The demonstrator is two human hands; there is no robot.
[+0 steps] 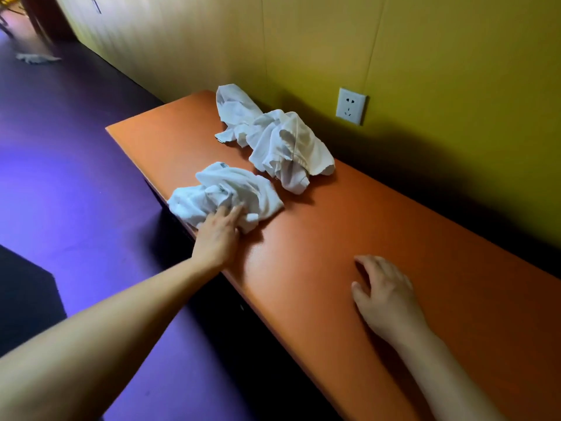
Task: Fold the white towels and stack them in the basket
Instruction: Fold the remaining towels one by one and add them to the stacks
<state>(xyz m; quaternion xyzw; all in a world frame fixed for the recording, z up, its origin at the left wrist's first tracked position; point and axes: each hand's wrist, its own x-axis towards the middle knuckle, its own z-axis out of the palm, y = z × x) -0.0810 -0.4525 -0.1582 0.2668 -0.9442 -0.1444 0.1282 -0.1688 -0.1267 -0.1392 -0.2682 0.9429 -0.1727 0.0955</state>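
- Three crumpled white towels are seen on the orange bench top [394,238], which runs along a yellow-green wall with a white wall socket [350,106].
- The nearest towel [224,192] lies bunched at the bench's front-left edge, with a small printed label showing at its far side.
- The middle towel [288,147] lies just beyond it, apart by a narrow strip of bench; the far towel [235,109] touches or overlaps the middle one near the wall.
- No basket is in view; nothing is folded yet, so the task is judged to be at its start.
- The left hand [220,235] is laid on the near edge of the nearest towel, fingertips buried in the cloth. Whether a fold is pinched or only pressed cannot be told.
- The right hand [385,290] rests on bare bench well apart from the towels, fingers loosely spread and holding nothing.
- Handling judgement: the cloth looks thin, light and limp. It should drape and hold no shape when lifted, and it may slide on the smooth bench.
- Hold advised: a hemmed corner should be found, the label serving as an edge marker, then a second corner taken by the other hand and the towel shaken flat before folding.
- Another pale cloth-like item [36,58] lies on the purple floor, far left; it is too blurred to identify.
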